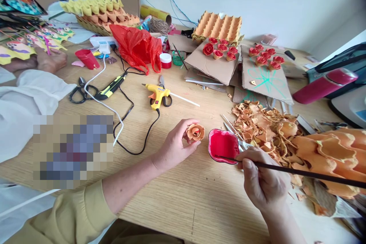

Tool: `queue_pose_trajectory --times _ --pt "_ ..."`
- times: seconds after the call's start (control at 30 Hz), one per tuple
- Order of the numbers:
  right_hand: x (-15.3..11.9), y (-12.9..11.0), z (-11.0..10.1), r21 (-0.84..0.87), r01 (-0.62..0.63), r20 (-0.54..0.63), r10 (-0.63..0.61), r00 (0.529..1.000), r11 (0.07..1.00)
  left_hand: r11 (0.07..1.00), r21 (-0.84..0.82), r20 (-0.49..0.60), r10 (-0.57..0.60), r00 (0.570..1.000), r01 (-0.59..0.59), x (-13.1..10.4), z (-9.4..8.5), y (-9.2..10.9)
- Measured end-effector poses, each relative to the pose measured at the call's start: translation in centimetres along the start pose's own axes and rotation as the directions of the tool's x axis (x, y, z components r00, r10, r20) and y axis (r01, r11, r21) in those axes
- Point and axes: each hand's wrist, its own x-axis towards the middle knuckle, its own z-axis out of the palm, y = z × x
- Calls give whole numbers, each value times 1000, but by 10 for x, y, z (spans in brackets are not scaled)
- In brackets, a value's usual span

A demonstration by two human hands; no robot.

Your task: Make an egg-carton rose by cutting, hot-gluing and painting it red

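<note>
Between the thumb and fingers of my left hand [178, 141] is an orange rose [196, 132] made from egg-carton pieces, with a touch of red at its centre. My right hand [264, 183] grips a dark, long-handled paintbrush [303, 175]. The brush tip dips into red paint in a small wavy-edged dish [211, 148], just right of the rose. Torn orange carton scraps [257, 122] are heaped beyond my right hand, beside an orange egg carton [320, 152].
Red-painted roses stand on two cardboard pieces [265, 80] at the back. A yellow glue gun [158, 95], scissors [78, 91] and a utility knife [111, 87] lie left of centre, among cables. A pink bottle [326, 85] lies at right. Another person's hand [51, 59] works at far left.
</note>
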Motion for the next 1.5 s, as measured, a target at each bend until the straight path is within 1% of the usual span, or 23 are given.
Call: queue_pose_trajectory --times 0.17,0.33,0.43,0.5,0.6,0.7,0.83,0.9,0.97,1.07,1.17,1.27,1.4,1.5 --pt "-1 0 0 35 11 33 -12 999 999 998 61 -9 27 1000 -26 1 -2 5" --pt "0 -1 -2 -6 -20 13 20 1000 1000 996 80 -12 49 999 -48 2 -2 6" --pt "-2 -2 -2 23 -130 -39 131 991 991 996 77 -22 54 998 -52 2 -1 6" --pt "-5 -1 -2 43 -225 -89 228 970 973 996 76 -27 57 998 -55 2 -1 5" --pt "-10 2 -2 81 -284 -154 294 943 955 994 79 -33 79 996 -76 2 -1 3" --pt "-12 6 0 171 -291 -204 323 924 941 993 77 -46 88 995 -85 2 -2 3" --pt "-12 4 5 394 -230 -242 342 908 890 997 51 -47 67 997 -65 2 -2 5" --pt "-13 0 9 443 -198 -246 331 911 875 998 30 -34 53 998 -52 2 -2 6" --pt "-14 -3 11 428 -173 -232 293 928 887 999 11 -23 39 999 -39 1 -1 7" --pt "-15 -6 15 396 -113 -178 197 964 911 1000 -2 -13 27 1000 -27 0 -1 7" --pt "-13 -8 18 378 -48 -119 100 988 924 999 13 -7 35 999 -35 0 0 8" --pt "-11 -9 20 353 -7 -69 33 997 936 997 60 5 57 998 -57 0 -1 10" --pt "-8 -11 21 301 11 -57 6 998 954 989 106 24 104 994 -106 0 -1 12" --pt "-6 -12 22 275 31 -11 -29 1000 961 983 121 32 133 991 -136 0 -1 13"
